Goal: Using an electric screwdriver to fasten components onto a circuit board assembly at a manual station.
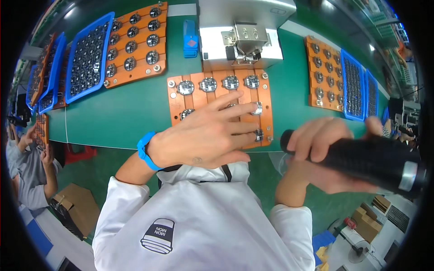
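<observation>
— When you look down, how far along are you?
— My left hand (203, 135) spreads open over the orange tray (174, 105), before the machine (276, 50); my right hand (322, 137) grips a black cylinder (370, 161). Round modules (208, 84) fill the top row; lower ones are partly hidden, so I can't tell what's left.

the tool (361, 158) looks like matt plastic, the bracket (252, 38) glossy metal, the middle board (192, 100) matt, the shirt (212, 226) cloth.

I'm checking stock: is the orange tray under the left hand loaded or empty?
Loaded, at least partly: the orange tray shows four round pieces in its far row. The left hand hides other spots: cannot tell.
</observation>
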### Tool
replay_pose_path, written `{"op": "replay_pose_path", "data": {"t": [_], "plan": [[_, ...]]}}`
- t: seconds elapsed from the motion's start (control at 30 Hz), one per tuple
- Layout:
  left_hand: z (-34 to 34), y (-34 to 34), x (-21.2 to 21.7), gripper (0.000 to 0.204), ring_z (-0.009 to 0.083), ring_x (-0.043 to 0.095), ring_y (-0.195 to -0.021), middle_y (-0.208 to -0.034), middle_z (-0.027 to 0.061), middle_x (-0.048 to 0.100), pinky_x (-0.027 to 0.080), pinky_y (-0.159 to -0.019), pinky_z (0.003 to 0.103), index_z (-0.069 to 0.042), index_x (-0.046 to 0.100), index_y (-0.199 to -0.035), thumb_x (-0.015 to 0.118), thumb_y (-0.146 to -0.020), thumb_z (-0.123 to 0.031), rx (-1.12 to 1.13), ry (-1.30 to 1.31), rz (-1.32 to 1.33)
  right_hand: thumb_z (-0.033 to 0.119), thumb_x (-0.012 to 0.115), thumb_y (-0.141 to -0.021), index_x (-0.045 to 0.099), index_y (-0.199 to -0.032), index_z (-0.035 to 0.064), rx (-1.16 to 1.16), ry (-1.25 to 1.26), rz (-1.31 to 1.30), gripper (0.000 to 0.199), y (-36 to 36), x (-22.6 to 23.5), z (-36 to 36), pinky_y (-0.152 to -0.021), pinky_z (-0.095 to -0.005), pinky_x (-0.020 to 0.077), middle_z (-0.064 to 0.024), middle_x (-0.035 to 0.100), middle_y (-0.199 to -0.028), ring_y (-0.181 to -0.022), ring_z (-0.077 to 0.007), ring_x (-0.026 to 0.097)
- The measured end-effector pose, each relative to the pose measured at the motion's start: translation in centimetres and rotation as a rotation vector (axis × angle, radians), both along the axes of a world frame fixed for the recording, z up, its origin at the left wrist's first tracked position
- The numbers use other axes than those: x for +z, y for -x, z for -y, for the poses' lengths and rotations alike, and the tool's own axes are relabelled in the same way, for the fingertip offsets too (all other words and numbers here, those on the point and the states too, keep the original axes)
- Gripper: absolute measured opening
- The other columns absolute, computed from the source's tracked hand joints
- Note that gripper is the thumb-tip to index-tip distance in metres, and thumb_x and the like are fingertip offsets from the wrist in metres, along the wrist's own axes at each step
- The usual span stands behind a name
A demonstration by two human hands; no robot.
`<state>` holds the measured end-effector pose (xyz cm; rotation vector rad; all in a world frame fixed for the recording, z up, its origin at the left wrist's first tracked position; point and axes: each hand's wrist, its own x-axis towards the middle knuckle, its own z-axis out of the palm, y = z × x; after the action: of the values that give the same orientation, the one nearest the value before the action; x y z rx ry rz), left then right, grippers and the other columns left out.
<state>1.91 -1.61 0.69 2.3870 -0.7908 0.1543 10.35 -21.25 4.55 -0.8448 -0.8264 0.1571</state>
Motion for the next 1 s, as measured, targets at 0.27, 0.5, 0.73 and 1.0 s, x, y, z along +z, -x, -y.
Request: {"op": "replay_pose_path", "data": {"t": [0.27,0.5,0.73,1.0], "plan": [[0.0,-0.1,-0.1,0.033,0.0284,0.051,-0.129,-0.119,0.003,0.068,0.034,-0.111,0.051,-0.009,0.074,-0.101,0.071,-0.084,-0.037,0.028,0.016,-0.027,0.078,0.048,-0.084,0.026,-0.142,-0.0003,0.022,-0.04,-0.128,0.1,1.1,-2.6,0.4,-0.054,-0.0441,0.0529,-0.0229,0.059,-0.075,-0.058,-0.0315,0.059],[0.1,0.1,-0.3,0.033,0.0284,0.051,-0.129,-0.119,0.0029,0.068,0.034,-0.112,0.052,-0.008,0.074,-0.1,0.072,-0.083,-0.036,0.033,0.023,-0.028,0.082,0.033,-0.087,0.021,-0.145,0.0108,0.069,0.039,-0.061,0.092,0.8,-3.5,0.5,-0.048,-0.0421,0.0517,-0.0158,0.056,-0.077,-0.053,-0.0263,0.056],[0.1,0.1,-0.6,0.032,0.0284,0.05,-0.129,-0.12,0.0023,0.066,0.033,-0.113,0.052,-0.008,0.074,-0.102,0.072,-0.082,-0.034,0.033,0.018,-0.04,0.083,0.041,-0.082,0.027,-0.14,0.0144,0.03,0.085,0.038,0.091,1.7,-4.7,0.5,-0.05,-0.0407,0.0515,-0.0155,0.056,-0.076,-0.055,-0.0264,0.056],[0.1,0.2,-0.4,0.032,0.0283,0.051,-0.127,-0.121,0.0031,0.066,0.033,-0.113,0.052,-0.008,0.073,-0.101,0.072,-0.082,-0.033,0.03,0.019,-0.008,0.046,0.043,-0.094,0.037,-0.129,0.0057,-0.019,0.226,-0.057,0.054,2.3,-2.4,-0.1,-0.061,-0.0358,0.0511,-0.0193,0.061,-0.073,-0.059,-0.0255,0.059]]}}
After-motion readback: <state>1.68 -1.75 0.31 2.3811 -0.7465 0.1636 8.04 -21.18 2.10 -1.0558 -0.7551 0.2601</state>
